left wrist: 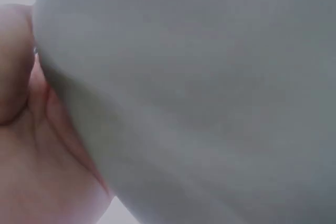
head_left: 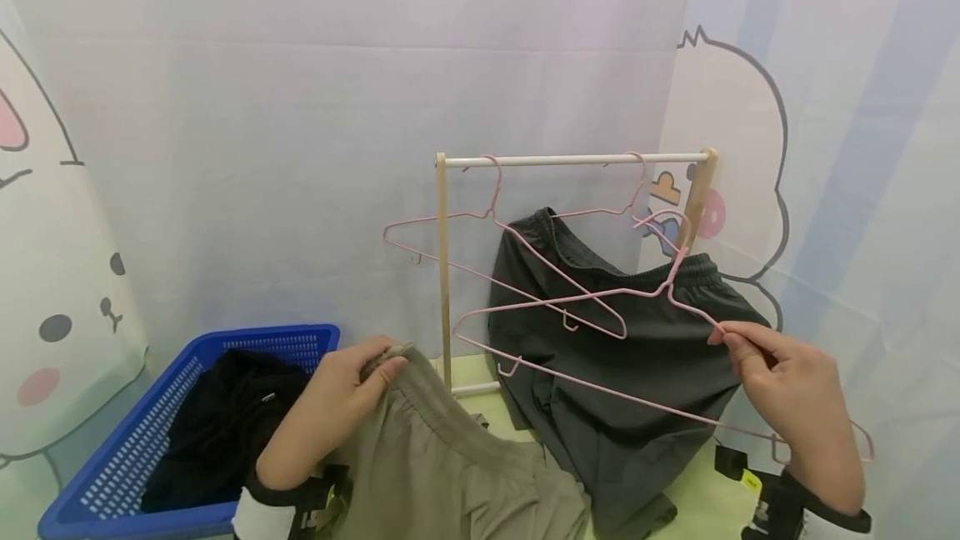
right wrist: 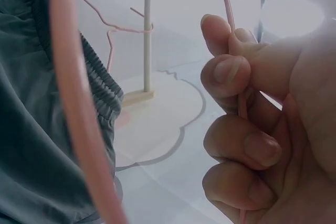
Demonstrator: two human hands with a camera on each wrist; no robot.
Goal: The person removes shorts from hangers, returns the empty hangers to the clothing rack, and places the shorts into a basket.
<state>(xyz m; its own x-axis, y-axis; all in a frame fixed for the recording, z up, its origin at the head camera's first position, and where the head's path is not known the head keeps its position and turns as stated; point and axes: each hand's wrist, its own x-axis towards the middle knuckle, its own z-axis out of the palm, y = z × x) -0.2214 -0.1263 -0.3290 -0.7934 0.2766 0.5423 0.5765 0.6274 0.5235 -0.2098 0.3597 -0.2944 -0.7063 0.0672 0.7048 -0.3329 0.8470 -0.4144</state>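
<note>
My left hand (head_left: pixel 341 402) pinches the elastic waistband of khaki pants (head_left: pixel 450 473), which hang down past the bottom edge of the head view. In the left wrist view, blurred pale cloth (left wrist: pixel 210 87) covers most of the picture beside the palm. Farther right, my right hand (head_left: pixel 798 394) grips one sloping shoulder of a pink wire hanger (head_left: pixel 677 263). The hanger carries no garment and is held off the rack, in front of dark green shorts (head_left: pixel 622 357). The right wrist view shows fingers (right wrist: pixel 226 77) curled around the thin wire.
A small rack (head_left: pixel 570 160) with wooden posts holds a bare pink hanger (head_left: pixel 555 261) and another bearing the dark green shorts. At left, a blue plastic basket (head_left: pixel 97 473) contains black clothing (head_left: pixel 225 432). A patterned curtain (head_left: pixel 262 148) stands behind.
</note>
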